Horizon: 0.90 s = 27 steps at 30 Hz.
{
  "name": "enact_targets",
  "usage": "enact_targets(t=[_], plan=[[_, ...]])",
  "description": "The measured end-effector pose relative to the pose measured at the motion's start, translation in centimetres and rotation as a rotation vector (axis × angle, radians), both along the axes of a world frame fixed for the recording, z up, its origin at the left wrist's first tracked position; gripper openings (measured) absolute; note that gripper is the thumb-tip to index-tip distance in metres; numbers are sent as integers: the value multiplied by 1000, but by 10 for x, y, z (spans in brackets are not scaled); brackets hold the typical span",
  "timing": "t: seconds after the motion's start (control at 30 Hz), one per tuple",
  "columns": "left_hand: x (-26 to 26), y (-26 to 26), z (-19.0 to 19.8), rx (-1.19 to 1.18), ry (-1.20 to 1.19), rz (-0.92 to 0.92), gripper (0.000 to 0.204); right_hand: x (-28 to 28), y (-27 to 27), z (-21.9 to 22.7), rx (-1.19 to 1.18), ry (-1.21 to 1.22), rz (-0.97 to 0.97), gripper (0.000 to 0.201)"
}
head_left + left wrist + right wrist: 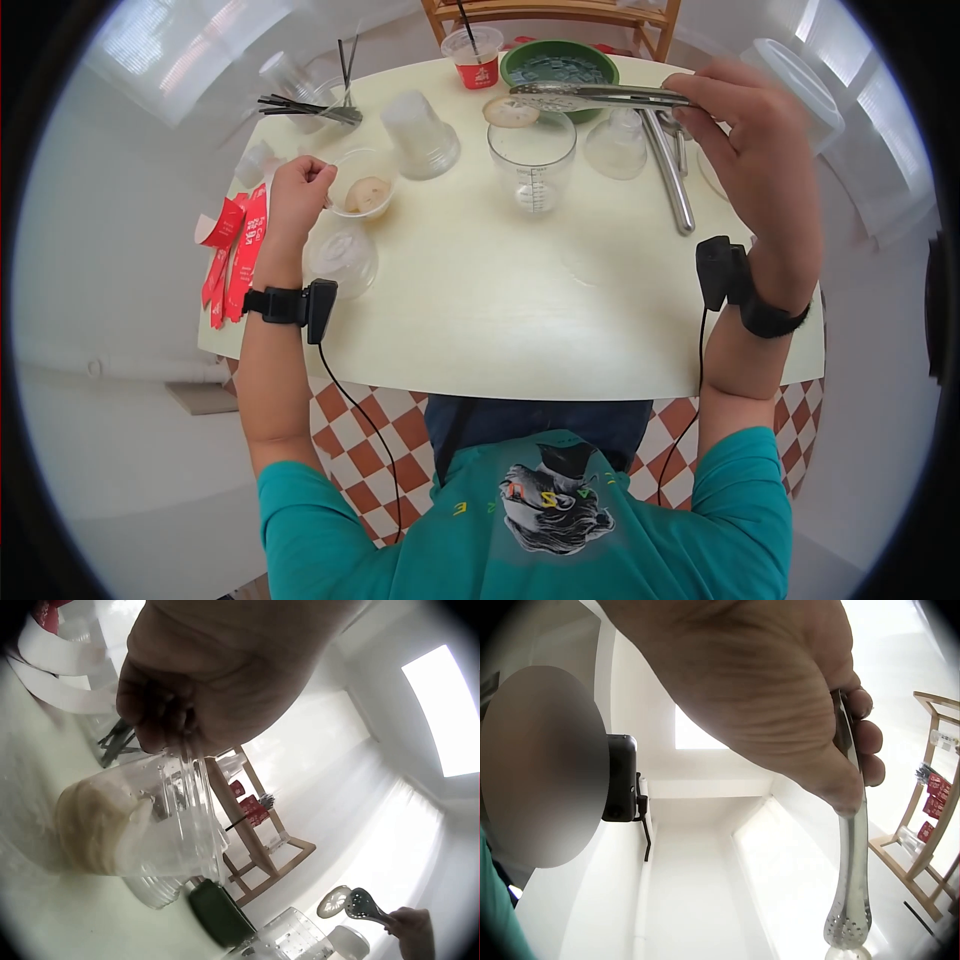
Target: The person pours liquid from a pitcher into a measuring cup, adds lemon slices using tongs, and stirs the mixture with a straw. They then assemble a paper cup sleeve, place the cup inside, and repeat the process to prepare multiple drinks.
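Note:
The right hand (pixel 752 150) grips the handle of a metal perforated spoon or tongs (pixel 600 95), raised over the table. At its tip hangs a pale round slice (pixel 511 112), above the rim of a clear measuring cup (pixel 532 175). In the right wrist view the fingers and thumb wrap the metal handle (pixel 853 847). The left hand (pixel 302 195) pinches the rim of a clear plastic cup (pixel 165 825), which holds a pale brown piece (pixel 367 194). That cup looks tilted in the left wrist view, though its exact tilt cannot be told.
Behind the measuring cup are a green bowl (pixel 560 62) of liquid and a red-labelled cup (pixel 473 60). Stacked clear cups (pixel 420 135) stand left of centre. Black straws (pixel 310 110) and red sleeves (pixel 245 250) lie left; a metal utensil (pixel 668 175) lies right.

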State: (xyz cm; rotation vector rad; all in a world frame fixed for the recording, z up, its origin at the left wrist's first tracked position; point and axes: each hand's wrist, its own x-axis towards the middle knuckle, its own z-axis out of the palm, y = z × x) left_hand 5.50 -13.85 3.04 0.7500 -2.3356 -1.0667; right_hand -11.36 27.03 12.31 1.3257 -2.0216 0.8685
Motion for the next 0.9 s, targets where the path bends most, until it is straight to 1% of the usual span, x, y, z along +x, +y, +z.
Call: enact_targets(t=[0.07,0.1,0.17,0.3,0.37,0.4,0.47,0.5,0.57,0.6,0.67,0.7,0.77,0.8,0.87,0.9], plan=[[0,-3,-3,-18,-13,42,14,-2,-1,-2,99,11,-58,17],[0,-6,-5,-16,-12,41,14,-4,-1,-4,101,12,-59,17],[-1,-9,-8,35,10,81,14,-7,-2,-8,200,13,-99,20],[-2,-12,-11,68,40,108,15,-10,-11,-9,211,-13,-126,21],[-2,-13,-12,79,49,106,16,-25,-21,-21,70,-62,-177,19],[-2,-13,-13,85,55,99,16,-33,-25,-27,74,-55,-184,19],[-2,-16,-15,9,17,133,22,-54,-34,-43,78,-51,-274,15],[-2,-17,-16,16,24,125,22,-66,-38,-55,83,-43,-282,15],[-2,-17,-17,-188,-30,180,28,-87,-45,-76,137,-41,-310,15],[-3,-17,-17,-182,-24,178,28,-93,-47,-83,142,-35,-314,15],[-1,-12,-11,-301,-136,225,32,-99,-53,-91,134,-71,-349,17],[1,-9,-9,-291,-134,224,32,-102,-55,-94,143,-67,-351,17],[1,9,2,-423,-145,270,32,-105,-60,-98,126,-117,-387,18],[0,16,5,-415,-142,265,32,-105,-62,-100,133,-113,-393,18],[-5,32,9,-548,138,258,33,-105,-66,-102,118,-128,-419,19],[-9,44,12,-541,142,258,33,-103,-68,-102,124,-123,-422,19]])
